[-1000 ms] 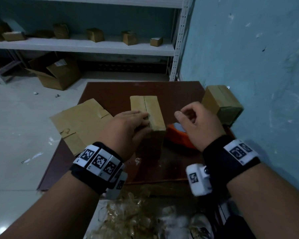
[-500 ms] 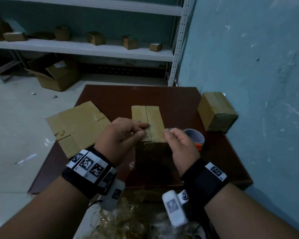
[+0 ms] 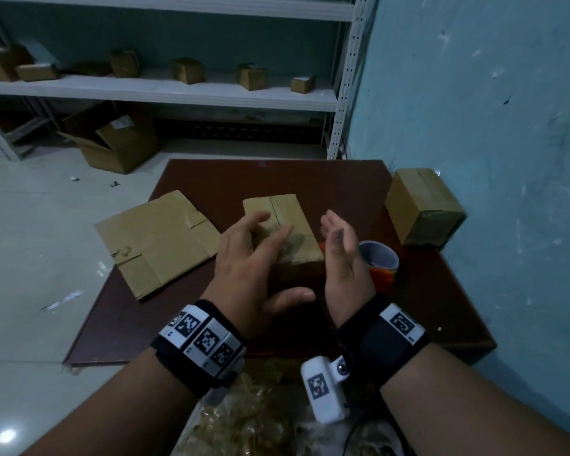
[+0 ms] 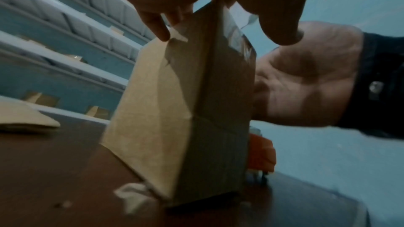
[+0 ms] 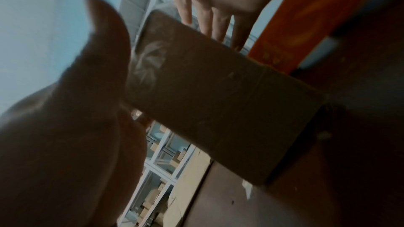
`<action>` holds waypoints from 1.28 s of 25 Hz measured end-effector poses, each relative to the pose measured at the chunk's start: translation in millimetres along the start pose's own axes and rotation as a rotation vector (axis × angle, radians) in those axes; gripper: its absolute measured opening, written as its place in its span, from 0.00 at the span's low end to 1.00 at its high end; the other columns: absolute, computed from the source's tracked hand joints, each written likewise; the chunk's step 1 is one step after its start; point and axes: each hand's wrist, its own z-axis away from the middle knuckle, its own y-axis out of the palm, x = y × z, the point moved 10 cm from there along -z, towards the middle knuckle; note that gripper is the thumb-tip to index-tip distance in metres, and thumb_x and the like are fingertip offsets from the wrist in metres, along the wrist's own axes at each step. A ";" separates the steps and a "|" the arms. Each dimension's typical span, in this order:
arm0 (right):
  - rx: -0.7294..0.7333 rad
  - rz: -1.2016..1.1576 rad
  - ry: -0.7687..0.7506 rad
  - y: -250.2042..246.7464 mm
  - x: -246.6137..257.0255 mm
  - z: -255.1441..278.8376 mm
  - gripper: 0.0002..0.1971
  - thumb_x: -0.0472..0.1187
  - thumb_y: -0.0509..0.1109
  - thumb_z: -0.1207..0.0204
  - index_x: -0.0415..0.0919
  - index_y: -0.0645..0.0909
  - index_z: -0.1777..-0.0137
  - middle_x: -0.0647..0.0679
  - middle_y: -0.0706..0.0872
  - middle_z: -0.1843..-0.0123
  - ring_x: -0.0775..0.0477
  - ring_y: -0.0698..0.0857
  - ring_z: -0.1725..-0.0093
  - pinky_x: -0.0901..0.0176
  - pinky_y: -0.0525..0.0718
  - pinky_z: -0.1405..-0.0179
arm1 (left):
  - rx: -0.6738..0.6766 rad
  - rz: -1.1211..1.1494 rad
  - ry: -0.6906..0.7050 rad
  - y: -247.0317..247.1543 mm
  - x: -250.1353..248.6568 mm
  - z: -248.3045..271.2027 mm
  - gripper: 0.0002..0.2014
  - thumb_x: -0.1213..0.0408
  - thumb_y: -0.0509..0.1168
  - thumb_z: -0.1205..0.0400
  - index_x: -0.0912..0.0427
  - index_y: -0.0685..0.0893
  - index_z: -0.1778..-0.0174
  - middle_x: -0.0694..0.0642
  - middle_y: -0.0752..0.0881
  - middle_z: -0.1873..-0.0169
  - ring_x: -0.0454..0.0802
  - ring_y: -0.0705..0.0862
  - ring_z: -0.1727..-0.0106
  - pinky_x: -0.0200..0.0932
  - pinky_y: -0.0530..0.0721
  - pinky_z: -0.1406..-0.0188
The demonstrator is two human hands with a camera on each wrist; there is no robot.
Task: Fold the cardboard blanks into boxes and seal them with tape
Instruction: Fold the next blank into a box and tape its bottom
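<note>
The box stands upright, top seam running away from me; my left hand and right hand flank it spread, gripping nothing; one finished box, one flat blank.

L hand fingers spread; R hand open, palm inward.

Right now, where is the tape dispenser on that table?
In the head view the orange tape dispenser sits on the brown table, right of the upright box, partly behind the open right hand.
</note>
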 end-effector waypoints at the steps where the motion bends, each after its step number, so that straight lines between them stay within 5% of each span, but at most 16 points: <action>1: 0.028 -0.021 0.007 6.2 -1.1 0.6 0.51 0.87 0.46 0.30 0.57 0.65 0.12 0.58 0.72 0.14 0.64 0.71 0.18 0.53 0.68 0.16 | -0.010 0.051 -0.068 0.3 5.9 -0.5 0.57 0.17 0.63 0.31 0.49 0.62 0.11 0.55 0.54 0.12 0.60 0.58 0.13 0.60 0.64 0.16; 4: 0.075 -0.064 0.025 14.8 -2.8 1.7 0.55 0.90 0.45 0.34 0.59 0.64 0.11 0.62 0.71 0.13 0.68 0.71 0.19 0.57 0.66 0.14 | 0.031 0.354 -0.239 12.6 24.4 -0.4 0.72 0.17 0.69 0.40 0.53 0.44 0.08 0.53 0.40 0.08 0.42 0.40 0.09 0.31 0.43 0.17; 6: 0.107 -0.072 0.059 20.2 -2.7 4.1 0.54 0.90 0.43 0.35 0.63 0.65 0.12 0.66 0.72 0.16 0.82 0.72 0.29 0.73 0.69 0.22 | 0.070 0.430 -0.251 23.2 26.9 0.2 0.68 0.21 0.70 0.34 0.54 0.44 0.08 0.50 0.38 0.09 0.36 0.39 0.11 0.23 0.43 0.20; 8: 0.099 -0.051 0.089 22.5 -2.6 5.8 0.58 0.93 0.41 0.42 0.65 0.67 0.13 0.66 0.75 0.21 0.83 0.74 0.33 0.84 0.71 0.37 | 0.054 0.404 -0.246 24.8 28.2 1.5 0.58 0.25 0.64 0.27 0.55 0.50 0.08 0.50 0.42 0.08 0.35 0.43 0.11 0.22 0.46 0.21; 11: 0.015 -0.055 0.062 19.5 -3.4 5.6 0.58 0.93 0.40 0.41 0.62 0.72 0.16 0.59 0.77 0.18 0.62 0.75 0.21 0.71 0.72 0.27 | -0.057 0.285 -0.172 18.4 24.3 6.4 0.49 0.24 0.53 0.19 0.60 0.61 0.11 0.58 0.53 0.09 0.47 0.53 0.09 0.42 0.56 0.12; 14: -0.062 -0.085 0.046 17.8 -7.7 6.6 0.43 0.83 0.48 0.25 0.60 0.77 0.20 0.58 0.81 0.22 0.58 0.79 0.23 0.46 0.76 0.20 | -0.210 0.294 -0.159 13.3 20.1 15.8 0.40 0.32 0.46 0.11 0.62 0.72 0.16 0.61 0.62 0.12 0.55 0.62 0.11 0.60 0.66 0.14; 18: -0.120 -0.489 0.350 24.8 -33.0 6.2 0.16 0.54 0.64 0.17 0.66 0.90 0.36 0.51 0.92 0.35 0.46 0.91 0.36 0.38 0.88 0.34 | -0.306 0.582 -0.364 19.4 18.8 22.0 0.40 0.31 0.45 0.12 0.56 0.66 0.12 0.50 0.65 0.12 0.37 0.63 0.13 0.32 0.64 0.18; 20: -0.135 -0.483 0.361 25.3 -34.5 7.9 0.16 0.64 0.62 0.14 0.68 0.89 0.36 0.53 0.93 0.37 0.47 0.91 0.37 0.37 0.87 0.32 | -0.284 0.724 -0.516 30.4 25.2 25.9 0.44 0.25 0.46 0.18 0.47 0.58 0.09 0.34 0.65 0.15 0.21 0.65 0.20 0.24 0.65 0.25; 22: -0.105 -0.414 0.312 27.1 -28.8 12.9 0.31 0.83 0.52 0.24 0.74 0.83 0.30 0.56 0.90 0.30 0.50 0.87 0.30 0.37 0.80 0.24 | -0.270 0.762 -0.522 33.3 28.1 25.9 0.52 0.18 0.49 0.24 0.47 0.54 0.08 0.29 0.64 0.18 0.11 0.65 0.28 0.16 0.66 0.33; 25: -0.030 -0.272 0.211 32.0 -20.3 16.6 0.42 0.86 0.48 0.30 0.72 0.71 0.18 0.58 0.82 0.21 0.58 0.81 0.24 0.49 0.74 0.19 | -0.218 0.768 -0.478 35.5 30.2 22.2 0.59 0.16 0.54 0.28 0.50 0.51 0.08 0.39 0.68 0.16 0.18 0.70 0.26 0.16 0.71 0.36; 29: 0.006 -0.313 0.218 31.3 -21.2 10.1 0.25 0.59 0.59 0.15 0.69 0.72 0.17 0.59 0.84 0.25 0.61 0.84 0.30 0.51 0.79 0.24 | -0.241 0.688 -0.448 28.1 25.4 20.4 0.61 0.14 0.51 0.30 0.55 0.56 0.09 0.29 0.70 0.28 0.06 0.69 0.37 0.12 0.69 0.44; 32: 0.021 -0.304 0.224 31.1 -21.9 11.6 0.24 0.61 0.60 0.13 0.71 0.71 0.17 0.62 0.84 0.28 0.64 0.85 0.33 0.55 0.81 0.27 | -0.215 0.664 -0.409 27.0 27.1 18.3 0.63 0.14 0.56 0.32 0.57 0.55 0.09 0.37 0.71 0.25 0.11 0.72 0.34 0.15 0.73 0.42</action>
